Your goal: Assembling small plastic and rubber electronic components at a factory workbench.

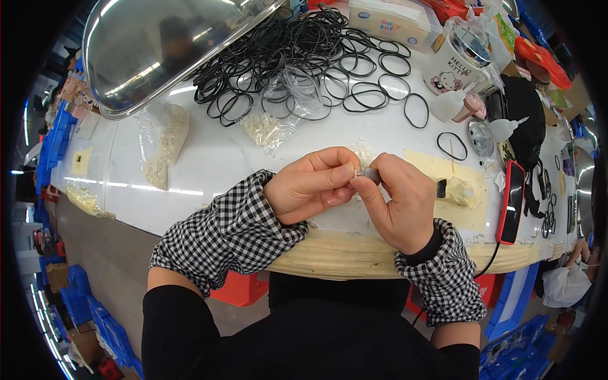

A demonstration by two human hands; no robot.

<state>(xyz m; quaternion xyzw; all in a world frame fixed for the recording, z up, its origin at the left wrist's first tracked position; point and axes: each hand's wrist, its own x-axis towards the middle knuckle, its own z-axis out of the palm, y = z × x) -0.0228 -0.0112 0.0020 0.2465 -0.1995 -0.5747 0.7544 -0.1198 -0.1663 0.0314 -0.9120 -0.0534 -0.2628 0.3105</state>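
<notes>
Landmark: the big tangled heap of thin black rubber rings (285, 47) on the white tabletop (209, 158). Both bare hands are on its near side, slightly right, close to the table's near edge.

Right hand (402, 199): thumb and index pinching a small dark grey piece (372, 176), mostly covered by the fingers. Left hand (316, 183): thumb and index pinched together right against it, on what looks like a tiny pale bit (359, 173). Can't tell if the two are joined.

Near side of the heap: open clear plastic bag of off-white bits (269, 132), its loose film lying over some rings. Further left, another clear bag of off-white bits (166, 145). Scattered pale crumbs (364, 152) sit just beyond the fingertips.

Risks, my read:
- Tiny contact area: an uneven squeeze could flick the bit out. Among pale crumbs on white it'd be hard to find.
- Fingers block the view, so misalignment could go unnoticed.
- A left sleeve, black-and-white checked cloth (221, 228), or a forearm reaching to the heap could snag the bag film and spill bits into the rings.
</notes>
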